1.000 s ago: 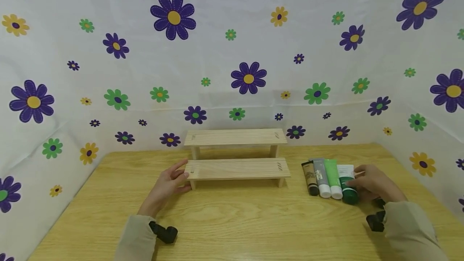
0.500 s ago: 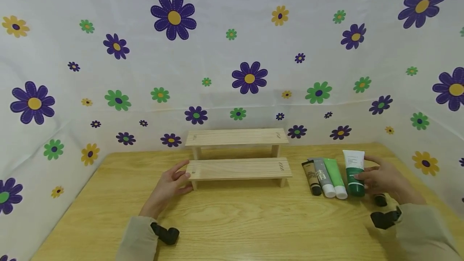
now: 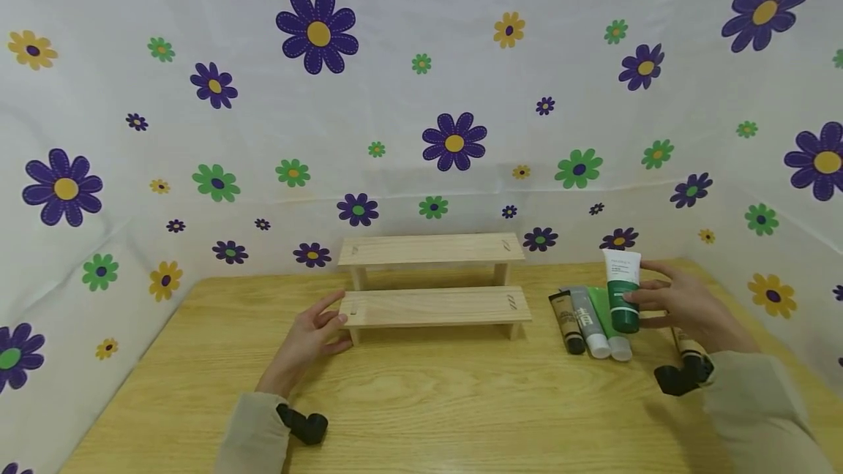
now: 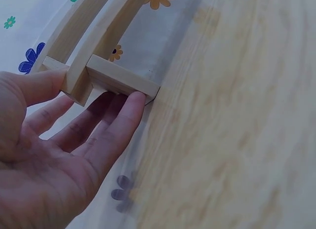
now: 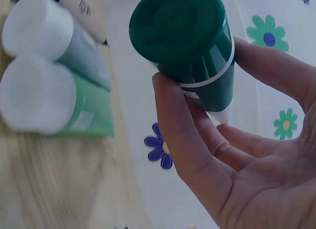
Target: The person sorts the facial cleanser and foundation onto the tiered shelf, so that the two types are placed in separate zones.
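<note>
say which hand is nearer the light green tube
Right. The right hand is just right of the light green tube; the left hand is far to its left, touching the wooden stand.

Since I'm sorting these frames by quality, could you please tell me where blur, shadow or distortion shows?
Head: mostly clear, a faint shadow on the tabletop beside the right sleeve; left wrist: dim, the wooden stand looking bowed and the tabletop smeared; right wrist: the white-capped tubes soft, the held green tube sharper.
</note>
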Demonstrator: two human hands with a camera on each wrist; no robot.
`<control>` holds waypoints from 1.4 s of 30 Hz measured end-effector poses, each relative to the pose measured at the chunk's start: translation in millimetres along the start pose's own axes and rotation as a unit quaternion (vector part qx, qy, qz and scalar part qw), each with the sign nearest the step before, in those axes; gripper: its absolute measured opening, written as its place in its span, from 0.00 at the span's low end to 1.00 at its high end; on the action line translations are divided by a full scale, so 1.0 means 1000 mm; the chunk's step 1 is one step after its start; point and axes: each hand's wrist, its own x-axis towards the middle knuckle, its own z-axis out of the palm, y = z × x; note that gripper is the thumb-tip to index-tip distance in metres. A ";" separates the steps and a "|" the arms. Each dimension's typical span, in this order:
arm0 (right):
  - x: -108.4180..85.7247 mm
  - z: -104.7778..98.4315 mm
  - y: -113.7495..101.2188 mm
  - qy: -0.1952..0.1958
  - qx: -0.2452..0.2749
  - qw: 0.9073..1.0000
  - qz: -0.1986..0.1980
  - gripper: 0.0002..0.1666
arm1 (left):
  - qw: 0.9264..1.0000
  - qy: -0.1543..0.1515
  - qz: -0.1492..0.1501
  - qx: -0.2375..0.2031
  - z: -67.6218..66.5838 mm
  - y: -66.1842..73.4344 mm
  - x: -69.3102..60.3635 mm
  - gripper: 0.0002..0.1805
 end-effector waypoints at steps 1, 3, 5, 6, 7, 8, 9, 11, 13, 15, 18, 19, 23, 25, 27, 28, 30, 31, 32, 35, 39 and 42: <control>0.001 0.002 -0.002 0.000 0.004 1.000 -0.004 0.52 | 1.000 0.002 -0.001 -0.002 0.000 0.000 0.000 0.30; 0.003 0.004 -0.006 0.000 0.012 1.000 -0.009 0.53 | 1.000 0.005 -0.001 -0.004 0.001 0.001 -0.001 0.30; 0.003 0.007 -0.010 0.000 0.015 1.000 -0.012 0.54 | 1.000 0.005 -0.001 -0.005 0.002 0.001 -0.001 0.31; 0.003 0.008 -0.012 0.001 0.015 1.000 -0.014 0.54 | 1.000 0.004 -0.001 -0.006 0.002 0.001 -0.001 0.31; 0.004 0.009 -0.013 0.000 0.013 1.000 -0.016 0.55 | 1.000 0.003 -0.001 -0.006 0.002 0.001 -0.002 0.31; 0.004 0.010 -0.015 0.001 0.009 1.000 -0.016 0.55 | 1.000 0.002 -0.001 -0.006 0.002 0.001 -0.002 0.31; 0.004 0.011 -0.017 0.002 0.007 1.000 -0.016 0.55 | 1.000 0.002 -0.002 -0.005 0.002 0.001 -0.002 0.31; 0.005 0.013 -0.020 0.004 0.008 1.000 -0.019 0.55 | 1.000 0.006 -0.003 -0.003 0.003 0.000 -0.002 0.31; 0.005 0.015 -0.022 0.006 0.013 1.000 -0.022 0.55 | 1.000 0.006 -0.004 0.000 0.003 -0.001 -0.001 0.30; 0.005 0.017 -0.022 0.007 0.021 0.999 -0.029 0.54 | 1.000 0.004 -0.003 0.002 0.004 -0.002 -0.001 0.30; 0.006 0.022 -0.023 0.005 0.028 0.999 -0.035 0.54 | 1.000 -0.003 0.000 0.003 0.005 -0.004 0.000 0.30; 0.007 0.024 -0.024 0.004 0.032 0.999 -0.037 0.54 | 1.000 -0.003 0.001 0.001 0.006 -0.005 0.000 0.30; 0.012 0.034 -0.032 0.004 0.045 0.998 -0.042 0.54 | 1.000 0.002 0.002 0.001 0.005 -0.004 0.000 0.30; 0.016 0.039 -0.038 0.006 0.045 0.998 -0.049 0.54 | 1.000 0.004 0.004 0.002 0.003 -0.004 -0.001 0.31; 0.018 0.044 -0.044 0.007 0.050 0.997 -0.053 0.54 | 1.000 0.002 0.009 0.004 0.003 -0.002 -0.001 0.31; 0.020 0.046 -0.047 0.006 0.052 0.997 -0.055 0.54 | 1.000 0.001 0.010 0.005 0.002 -0.002 -0.002 0.31; 0.022 0.052 -0.052 0.007 0.056 0.997 -0.057 0.55 | 1.000 0.001 0.011 0.002 0.001 -0.002 -0.002 0.31; 0.023 0.054 -0.055 0.007 0.062 0.996 -0.057 0.55 | 1.000 0.001 0.010 0.001 0.001 -0.001 -0.002 0.31; 0.023 0.057 -0.057 0.006 0.066 0.996 -0.057 0.55 | 1.000 0.000 0.010 0.000 0.001 -0.001 -0.003 0.31; 0.026 0.063 -0.063 0.006 0.068 0.996 -0.061 0.55 | 1.000 0.001 0.008 -0.001 0.002 -0.001 -0.003 0.31; 0.029 0.071 -0.069 0.004 0.069 0.995 -0.074 0.55 | 1.000 0.004 0.006 0.000 0.003 0.000 -0.003 0.31; 0.030 0.075 -0.073 0.000 0.068 0.994 -0.083 0.56 | 1.000 0.004 0.006 -0.002 0.003 0.000 -0.003 0.31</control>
